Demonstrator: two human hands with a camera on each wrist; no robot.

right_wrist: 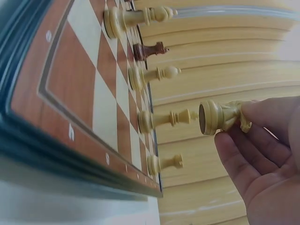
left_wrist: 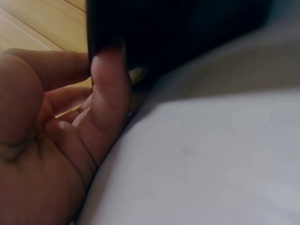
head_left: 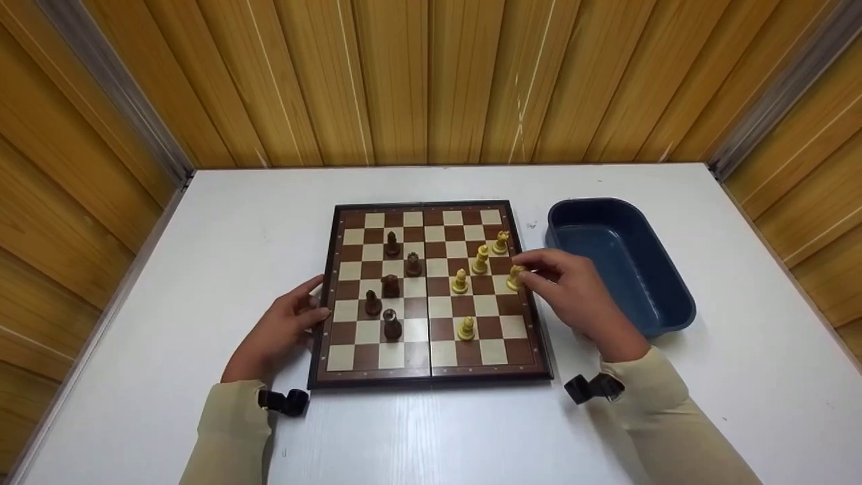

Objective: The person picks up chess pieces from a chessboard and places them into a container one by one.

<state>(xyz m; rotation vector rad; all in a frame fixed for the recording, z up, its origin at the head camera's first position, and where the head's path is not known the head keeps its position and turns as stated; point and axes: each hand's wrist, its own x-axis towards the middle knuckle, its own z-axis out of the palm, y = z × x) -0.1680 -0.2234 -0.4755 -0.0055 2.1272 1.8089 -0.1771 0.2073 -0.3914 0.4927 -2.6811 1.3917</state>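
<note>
My right hand (head_left: 572, 293) pinches a cream chess knight (right_wrist: 222, 117) between thumb and fingers. The right wrist view shows its dark underside, apart from the board. Below it lies the brown-and-cream chessboard (head_left: 444, 347), near whose right edge this hand is. My left hand (head_left: 279, 330) touches the board's left edge with thumb and fingertips; some of its fingers are hidden. Close to the knight stand a cream king (head_left: 480, 261), a cream rook (head_left: 500, 243) and a cream bishop (head_left: 459, 281). Another cream bishop (head_left: 466, 329) stands nearer the front.
Several dark pieces occupy the board's left half, among them a rook (head_left: 392, 326) and a knight (head_left: 390, 286). A deep blue plastic tub (head_left: 677, 283) sits to the right on the white table (head_left: 236, 222). Wood-patterned walls (head_left: 397, 81) enclose the table.
</note>
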